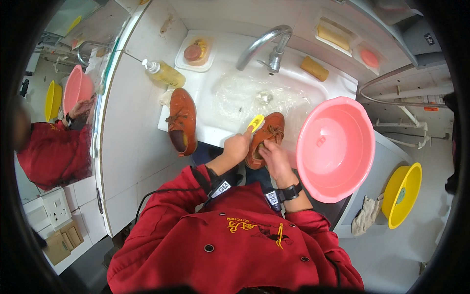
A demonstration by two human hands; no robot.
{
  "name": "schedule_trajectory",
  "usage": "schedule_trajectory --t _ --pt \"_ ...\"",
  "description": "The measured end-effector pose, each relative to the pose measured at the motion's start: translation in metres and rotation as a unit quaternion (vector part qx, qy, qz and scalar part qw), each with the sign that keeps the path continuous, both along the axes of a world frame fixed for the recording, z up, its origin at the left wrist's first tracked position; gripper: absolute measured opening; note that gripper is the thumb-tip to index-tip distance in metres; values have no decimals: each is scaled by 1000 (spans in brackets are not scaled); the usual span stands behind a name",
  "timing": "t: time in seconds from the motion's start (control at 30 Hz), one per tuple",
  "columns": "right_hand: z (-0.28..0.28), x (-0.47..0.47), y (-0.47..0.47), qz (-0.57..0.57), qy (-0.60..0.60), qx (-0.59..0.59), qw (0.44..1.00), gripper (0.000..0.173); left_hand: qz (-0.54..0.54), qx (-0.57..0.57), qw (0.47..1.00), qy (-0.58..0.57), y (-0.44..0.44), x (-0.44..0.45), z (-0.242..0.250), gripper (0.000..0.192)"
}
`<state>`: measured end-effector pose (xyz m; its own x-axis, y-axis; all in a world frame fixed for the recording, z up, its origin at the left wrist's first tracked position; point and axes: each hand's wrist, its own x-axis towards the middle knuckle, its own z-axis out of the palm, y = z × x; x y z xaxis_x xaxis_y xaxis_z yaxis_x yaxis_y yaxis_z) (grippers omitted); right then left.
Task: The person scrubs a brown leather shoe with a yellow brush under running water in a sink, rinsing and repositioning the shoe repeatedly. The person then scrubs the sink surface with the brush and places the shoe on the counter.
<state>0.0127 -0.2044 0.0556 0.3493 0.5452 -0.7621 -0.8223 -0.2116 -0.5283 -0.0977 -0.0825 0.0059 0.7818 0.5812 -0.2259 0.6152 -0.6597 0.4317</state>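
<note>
My left hand (pixel 237 147) grips a scrub brush (pixel 257 122) with a yellow back and pale bristles. Its bristles lie against the side of a brown-orange lace-up shoe (pixel 273 125) at the sink's front edge. On the other side, my right hand (pixel 276 158) holds this shoe by its collar, fingers at the opening. The shoe's toe points toward the basin. A matching shoe (pixel 182 121) rests on the left front corner of the white sink (pixel 216 134). Shallow water (pixel 235 92) covers the basin's bottom around the drain strainer (pixel 264 97).
A pink plastic basin (pixel 336 137) stands right of the shoe. Above the water arches a chrome faucet (pixel 262 40). A pump bottle (pixel 165 74), a soap dish (pixel 196 51) and a yellow-brown block (pixel 314 68) line the sink. Rightward are a yellow basin (pixel 398 196) and a glove (pixel 367 216).
</note>
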Motion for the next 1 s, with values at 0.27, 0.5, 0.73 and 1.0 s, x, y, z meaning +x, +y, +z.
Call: schedule_trajectory --t 0.27,0.5,0.73,1.0 --pt "-19 -20 33 -284 108 -37 952 37 -24 -40 999 20 -20 -35 44 43" --pt "-25 -19 6 155 -335 -268 890 39 104 115 977 146 80 -36 -18 38" --pt "-26 -33 1 172 -523 -93 830 37 93 8 992 84 109 -26 -17 32" --pt "-16 -30 14 268 -533 -73 799 22 -141 70 986 -57 -6 -33 84 48"
